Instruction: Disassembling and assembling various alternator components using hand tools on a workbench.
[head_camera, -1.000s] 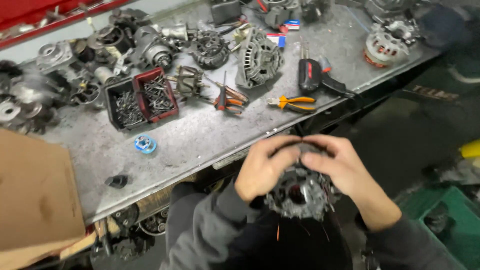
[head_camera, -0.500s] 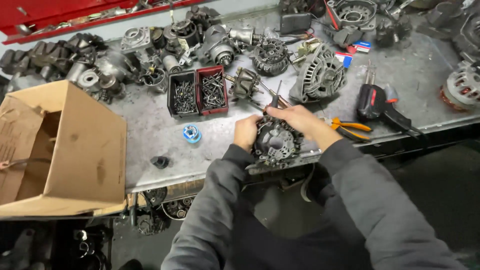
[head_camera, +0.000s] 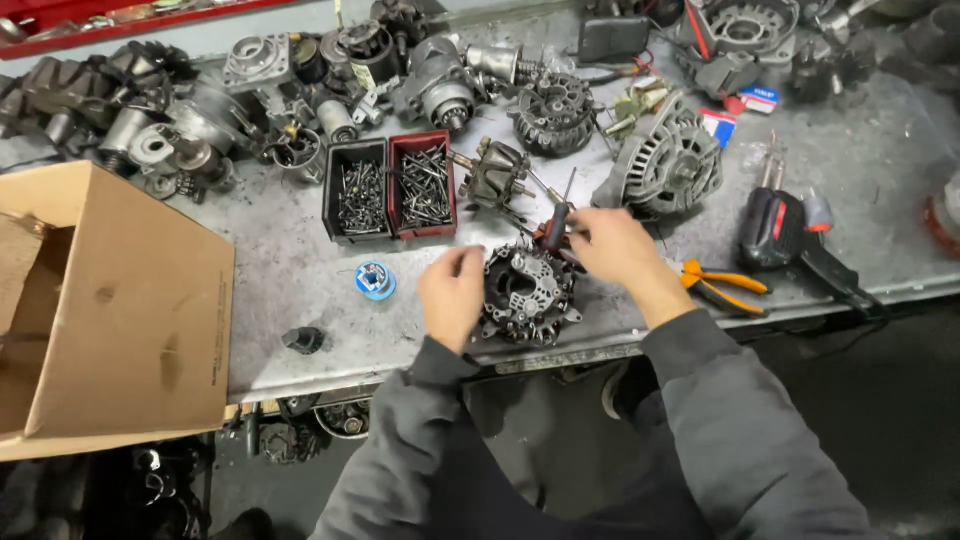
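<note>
A black round alternator part lies flat on the grey metal bench near its front edge. My left hand rests against the part's left side, fingers curled on its rim. My right hand is at the part's upper right and closes around the handle of a red and black screwdriver, whose shaft points up and away. Both arms wear grey sleeves.
Black and red bins of screws stand behind the part. A grey alternator housing, a rotor, orange-handled pliers, a black power tool, a blue tape roll and an open cardboard box surround it.
The round part, held in both hands below the bench edge a second ago, now lies on the bench. My right hand has moved off it to the screwdriver.
</note>
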